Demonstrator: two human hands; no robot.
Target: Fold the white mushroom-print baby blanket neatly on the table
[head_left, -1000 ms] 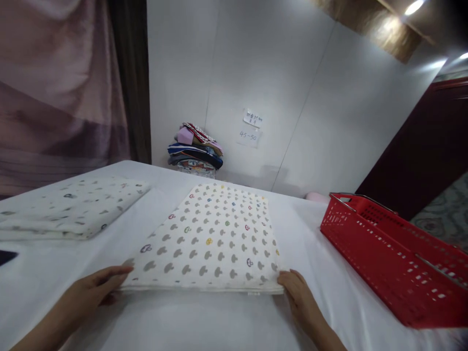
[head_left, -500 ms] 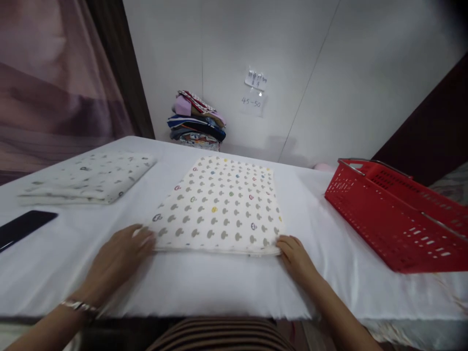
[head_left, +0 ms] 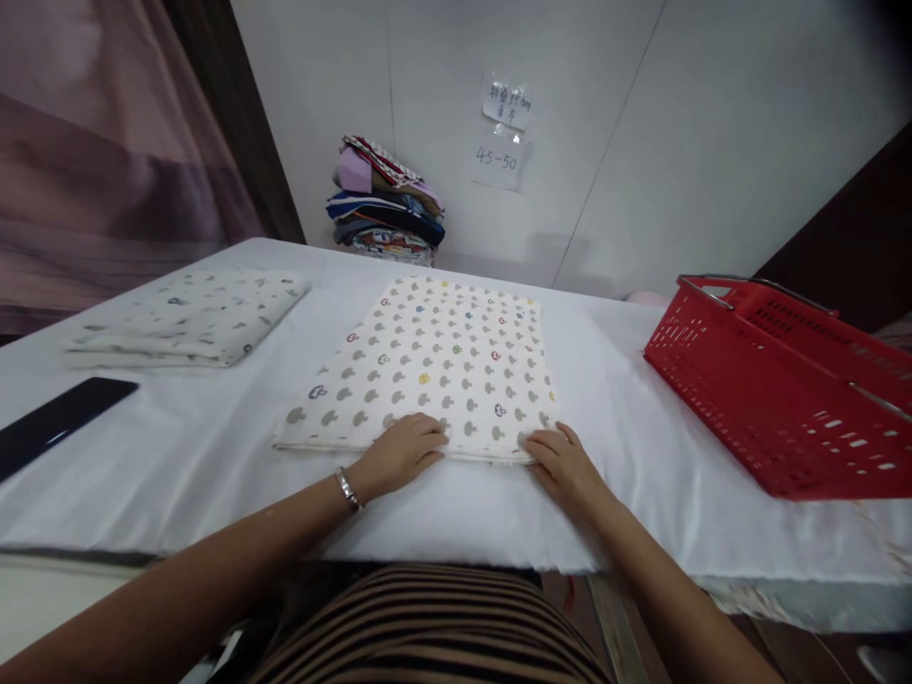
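A folded white cloth (head_left: 434,366) printed with grey and coloured mushrooms lies flat in front of me on the white-covered table (head_left: 235,456). My left hand (head_left: 405,454) rests on the middle of its near edge, fingers stretched out together and pointing right. At the near right corner, my right hand (head_left: 562,463) lies with its fingertips on the cloth and its fingers slightly apart. Neither hand lifts the fabric. A silvery bracelet (head_left: 349,488) circles my left wrist.
To the left lie another folded white cloth (head_left: 189,318) and a black phone (head_left: 57,423). A red perforated basket (head_left: 769,389) stands at the right. Behind the table rises a stack of folded fabrics (head_left: 389,204) against the wall, near taped paper signs (head_left: 499,157).
My left hand has moved right, from the cloth's near left corner to the middle of its near edge. My right hand stays at the near right corner. The view has tilted down slightly.
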